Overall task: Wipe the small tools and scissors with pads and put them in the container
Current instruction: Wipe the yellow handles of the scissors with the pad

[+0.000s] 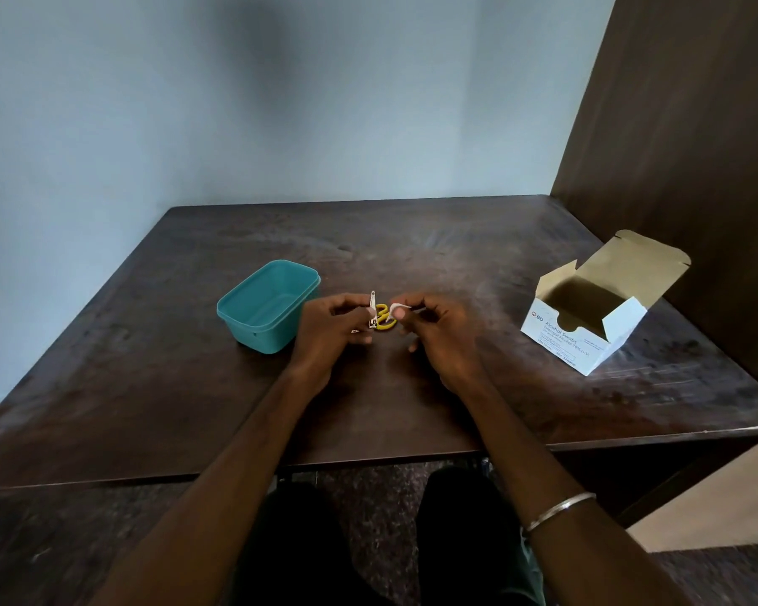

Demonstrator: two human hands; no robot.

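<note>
1. Worktop (412, 413) carried a teal container (268, 304) left of centre and an opened swab box (587, 330) near the right edge.
2. Left hand (333, 330) pinched a small metal tool (373, 309), probably a nail clipper, long axis roughly upright, above mid-worktop.
3. Right hand (434, 330) pinched a white pad (397, 308) just right of the tool, nearly touching it.
4. Yellow scissors (385, 322) lay on the worktop behind the hands, partly hidden.
5. Container sat just left of the left grip, so that hand was nearer for the drop.
</note>
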